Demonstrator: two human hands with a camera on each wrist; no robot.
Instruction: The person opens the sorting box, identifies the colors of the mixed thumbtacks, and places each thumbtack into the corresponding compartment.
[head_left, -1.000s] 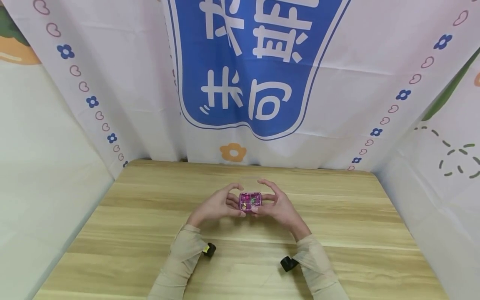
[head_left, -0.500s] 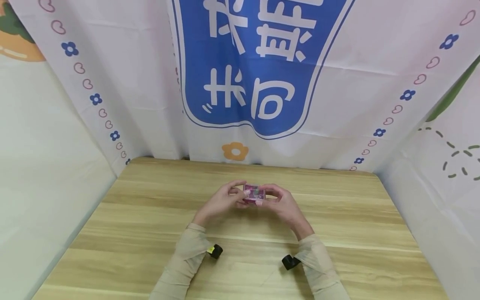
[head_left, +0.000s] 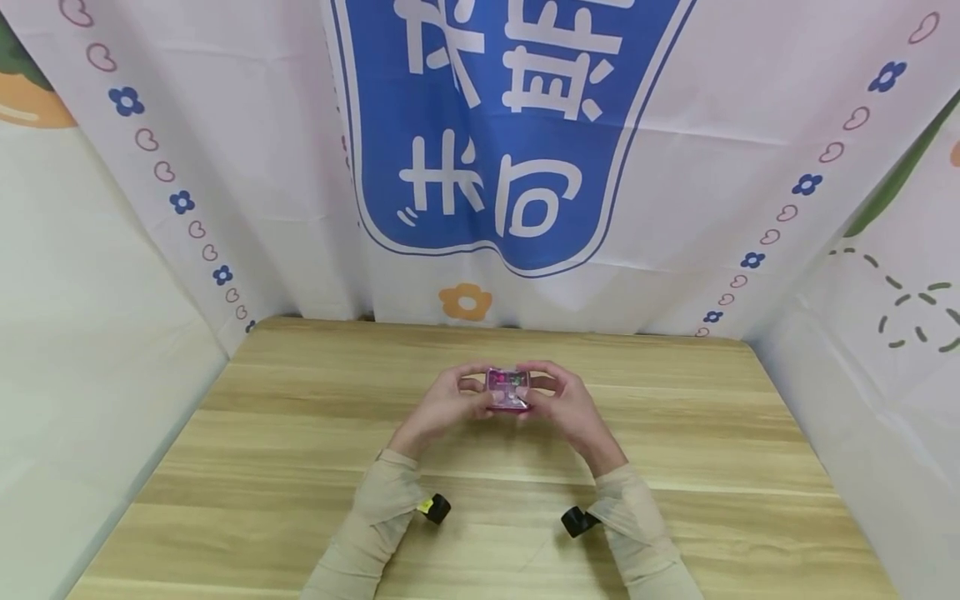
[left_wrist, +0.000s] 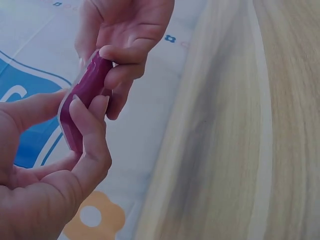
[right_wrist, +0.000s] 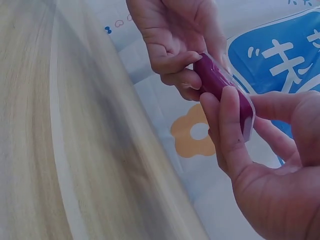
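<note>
A small purple box (head_left: 507,382) with a clear cover is held off the table in both hands. Through the cover show compartments with tiny pink, green and pale pieces, too small to name. My left hand (head_left: 442,405) grips its left side, thumb on the cover and fingers along the edge and underside. On the right side, my right hand (head_left: 567,408) grips it the same way. Each wrist view gives the purple underside of the box (left_wrist: 89,92), with curled fingertips against it. In the right wrist view the clear cover lies along the box's (right_wrist: 220,82) far edge.
A wood-grain table (head_left: 300,483) spreads beneath the hands. Behind it hangs a printed white cloth (head_left: 675,250) with a blue sign, and pale cloth walls (head_left: 90,350) flank both sides. Black wrist cameras (head_left: 437,508) stick out from the sleeves.
The box has moved slightly away from the person and to the right. Both index fingers, earlier raised apart from it, now reach its far edge, and both thumbs lie on the cover.
</note>
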